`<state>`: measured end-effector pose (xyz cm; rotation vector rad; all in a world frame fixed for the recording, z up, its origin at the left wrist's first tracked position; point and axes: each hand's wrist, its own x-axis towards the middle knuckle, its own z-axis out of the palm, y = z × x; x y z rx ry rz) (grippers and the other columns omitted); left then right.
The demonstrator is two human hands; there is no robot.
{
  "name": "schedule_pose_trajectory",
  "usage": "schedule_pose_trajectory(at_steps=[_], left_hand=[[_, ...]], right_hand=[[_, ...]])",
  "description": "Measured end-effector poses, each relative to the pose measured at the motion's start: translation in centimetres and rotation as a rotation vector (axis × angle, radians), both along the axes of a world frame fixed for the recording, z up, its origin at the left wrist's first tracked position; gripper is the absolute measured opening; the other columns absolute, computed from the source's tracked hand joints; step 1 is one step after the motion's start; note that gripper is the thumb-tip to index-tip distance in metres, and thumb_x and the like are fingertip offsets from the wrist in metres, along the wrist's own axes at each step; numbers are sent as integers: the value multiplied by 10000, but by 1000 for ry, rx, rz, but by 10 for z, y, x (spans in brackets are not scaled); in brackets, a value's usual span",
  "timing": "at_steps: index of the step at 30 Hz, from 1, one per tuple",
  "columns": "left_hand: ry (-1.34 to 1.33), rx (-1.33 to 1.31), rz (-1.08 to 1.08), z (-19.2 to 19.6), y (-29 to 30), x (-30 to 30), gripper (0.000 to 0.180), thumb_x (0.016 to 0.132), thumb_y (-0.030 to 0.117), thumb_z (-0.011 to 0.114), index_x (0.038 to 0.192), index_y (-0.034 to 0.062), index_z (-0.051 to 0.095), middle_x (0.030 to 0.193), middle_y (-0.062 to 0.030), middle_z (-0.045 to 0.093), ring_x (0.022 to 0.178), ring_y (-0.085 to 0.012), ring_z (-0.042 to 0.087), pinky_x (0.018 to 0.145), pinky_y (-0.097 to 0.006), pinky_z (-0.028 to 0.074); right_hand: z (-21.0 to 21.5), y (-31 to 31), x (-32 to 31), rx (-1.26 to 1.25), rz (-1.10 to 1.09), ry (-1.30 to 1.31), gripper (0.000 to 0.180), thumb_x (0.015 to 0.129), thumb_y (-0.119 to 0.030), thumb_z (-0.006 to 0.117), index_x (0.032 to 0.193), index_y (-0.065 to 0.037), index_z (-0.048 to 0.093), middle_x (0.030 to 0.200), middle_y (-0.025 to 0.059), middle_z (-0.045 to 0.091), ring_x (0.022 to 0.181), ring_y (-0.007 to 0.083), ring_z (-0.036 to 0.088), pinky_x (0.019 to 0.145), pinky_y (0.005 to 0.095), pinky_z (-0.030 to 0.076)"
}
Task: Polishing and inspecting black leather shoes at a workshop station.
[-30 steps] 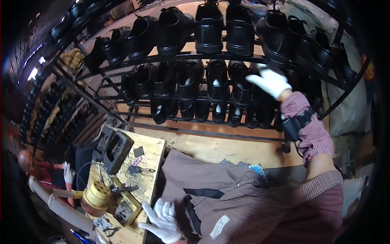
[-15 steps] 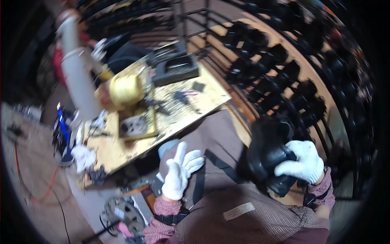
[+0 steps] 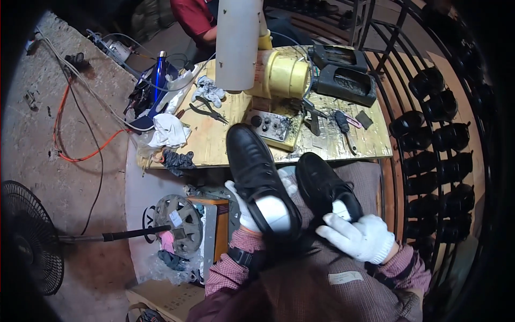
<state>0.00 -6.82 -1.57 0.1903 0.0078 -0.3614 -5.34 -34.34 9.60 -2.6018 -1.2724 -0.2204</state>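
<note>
My white-gloved left hand [image 3: 245, 210] is wrapped round a black leather lace-up shoe [image 3: 251, 161] from below and the side, and its fingertips show past both edges. The shoe's toe points away from me, and a white insole shows in its opening. To the right lies a second black shoe [image 3: 317, 177] over my lap, also toe away with pale lining at the heel. My right hand [image 3: 362, 238], gloved in white too, grips this one at the heel end, its fingers partly hiding the opening.
Ahead stands a wooden workbench [image 3: 209, 145] with a yellow machine [image 3: 281, 74], pliers [image 3: 208, 111], a control box [image 3: 271, 126] and black trays [image 3: 346, 85]. Racks of black shoes [image 3: 440, 155] fill the right. A fan [image 3: 32, 239] stands left. Another person's red sleeve [image 3: 190, 19] shows beyond the bench.
My left hand, empty and spread before, now holds a shoe. The right hand's black footwear has come in over my lap, and two separate shoes show. My view has turned left.
</note>
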Motion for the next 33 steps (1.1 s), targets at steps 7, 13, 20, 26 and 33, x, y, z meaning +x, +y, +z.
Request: schedule_pose_trajectory(at_steps=[7, 13, 20, 26, 33], left_hand=[[17, 309, 272, 9, 22, 61, 490, 1115, 355, 470, 1452, 1, 461, 1251, -143, 602, 1110, -283, 654, 1084, -471, 540], [12, 94, 367, 40, 12, 94, 583, 1074, 412, 557, 1475, 3, 450, 1292, -163, 600, 1065, -296, 671, 1028, -472, 556], [73, 263, 349, 15, 35, 61, 814, 1003, 645, 488, 1560, 62, 383, 1465, -193, 523, 1247, -365, 605, 1111, -578, 496], [123, 614, 373, 3, 43, 17, 1161, 772, 859, 641, 1623, 127, 346, 1598, -130, 457, 1428, -352, 482, 1219, -540, 397], [-70, 649, 362, 15, 56, 45, 1106, 797, 837, 636, 1605, 128, 376, 1556, -114, 500, 1386, -324, 513, 1190, -515, 427]], right_hand=[[-39, -29, -28, 38, -149, 375, 428, 914, -345, 725, 1311, -188, 689, 1147, 24, 720, 758, 205, 738, 630, 335, 582], [-50, -24, -24, 211, -224, 389, 364, 900, -330, 736, 1232, -180, 740, 1015, 25, 743, 801, 208, 748, 670, 342, 575], [-44, -26, -17, 560, -299, 408, 329, 803, -255, 841, 1081, -89, 782, 914, 100, 748, 776, 269, 741, 707, 344, 594], [1, -25, 40, 905, -143, 690, 574, 805, -229, 890, 1296, -2, 696, 1372, 246, 642, 895, 243, 757, 773, 346, 626], [23, 3, 71, 604, -1, 520, 573, 821, -315, 860, 1293, -25, 712, 1291, 232, 694, 1097, 399, 727, 935, 417, 588]])
